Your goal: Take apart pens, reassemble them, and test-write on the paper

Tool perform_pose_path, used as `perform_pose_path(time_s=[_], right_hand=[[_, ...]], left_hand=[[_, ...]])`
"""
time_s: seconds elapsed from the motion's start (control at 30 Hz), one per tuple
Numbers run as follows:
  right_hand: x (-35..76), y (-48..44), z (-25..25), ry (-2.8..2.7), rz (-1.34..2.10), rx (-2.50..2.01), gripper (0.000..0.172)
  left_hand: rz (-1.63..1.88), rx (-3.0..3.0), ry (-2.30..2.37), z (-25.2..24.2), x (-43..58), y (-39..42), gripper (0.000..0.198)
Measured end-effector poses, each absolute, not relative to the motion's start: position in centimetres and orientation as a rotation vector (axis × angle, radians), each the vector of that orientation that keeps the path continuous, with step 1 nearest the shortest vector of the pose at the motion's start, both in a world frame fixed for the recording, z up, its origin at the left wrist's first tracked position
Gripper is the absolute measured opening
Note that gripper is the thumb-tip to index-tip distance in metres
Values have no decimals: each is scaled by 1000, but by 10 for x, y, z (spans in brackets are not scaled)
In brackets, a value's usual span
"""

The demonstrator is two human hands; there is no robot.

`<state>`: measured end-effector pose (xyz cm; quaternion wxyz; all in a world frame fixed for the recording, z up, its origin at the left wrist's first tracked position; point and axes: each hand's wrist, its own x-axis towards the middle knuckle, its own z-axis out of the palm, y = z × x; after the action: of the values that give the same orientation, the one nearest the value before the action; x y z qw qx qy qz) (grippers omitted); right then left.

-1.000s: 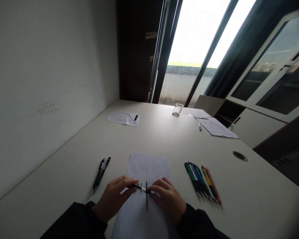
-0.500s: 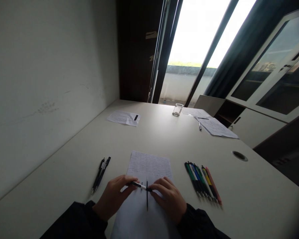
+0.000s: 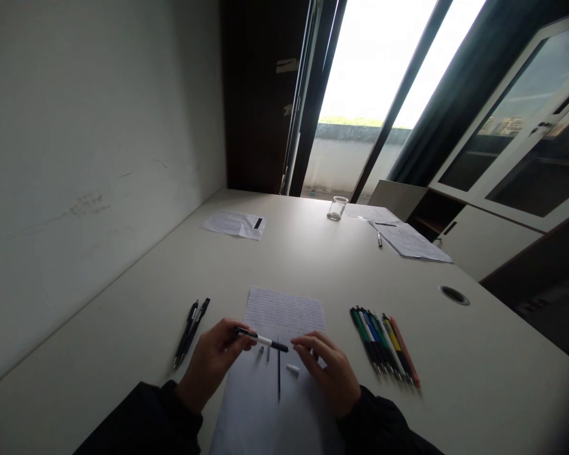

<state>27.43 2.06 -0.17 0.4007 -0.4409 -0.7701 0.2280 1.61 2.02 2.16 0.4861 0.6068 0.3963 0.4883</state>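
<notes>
My left hand point(image 3: 212, 361) is closed on a black and white pen barrel point(image 3: 260, 340), held level just above a sheet of written paper point(image 3: 284, 316). My right hand point(image 3: 329, 370) hovers to the right of the barrel's tip, fingers curled and apart from it, with nothing seen in them. On the paper between my hands lie a thin black refill point(image 3: 279, 374), a small white piece point(image 3: 293, 369) and two tiny parts point(image 3: 264, 351).
Two black pens point(image 3: 191, 331) lie to the left of the paper. A row of several coloured pens point(image 3: 384, 346) lies to the right. Farther back stand a glass point(image 3: 336, 208), a folded sheet point(image 3: 236, 224) and a paper stack point(image 3: 410, 241) with a pen. A cable hole point(image 3: 453, 295) is at right.
My right hand has let go of the pen's end and drawn back to the right. A small white piece now lies on the paper. My left hand lifted the barrel slightly.
</notes>
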Motion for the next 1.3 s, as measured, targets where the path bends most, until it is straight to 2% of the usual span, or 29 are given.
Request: perform_pose_path(time_s=[0.1, 0.2, 0.27, 0.53, 1.03, 1.3], right_hand=[[277, 21, 4, -1982, 589, -1223, 14], [279, 22, 10, -2170, 566, -1284, 4], [280, 22, 13, -2281, 563, -1296, 9], [276, 21, 10, -2412, 523, -1388, 12], [274, 20, 3, -2523, 282, -1161, 24], [276, 24, 1, -2469, 243, -1183, 23]], left_hand=[[1240, 1342, 1001, 21, 14, 23, 16], [1299, 1268, 1067, 22, 13, 26, 19], [1331, 1241, 1091, 22, 13, 27, 20], [1339, 1238, 1099, 23, 13, 26, 21], [1343, 1261, 1092, 21, 13, 27, 19], [1337, 1248, 1097, 21, 12, 27, 20]])
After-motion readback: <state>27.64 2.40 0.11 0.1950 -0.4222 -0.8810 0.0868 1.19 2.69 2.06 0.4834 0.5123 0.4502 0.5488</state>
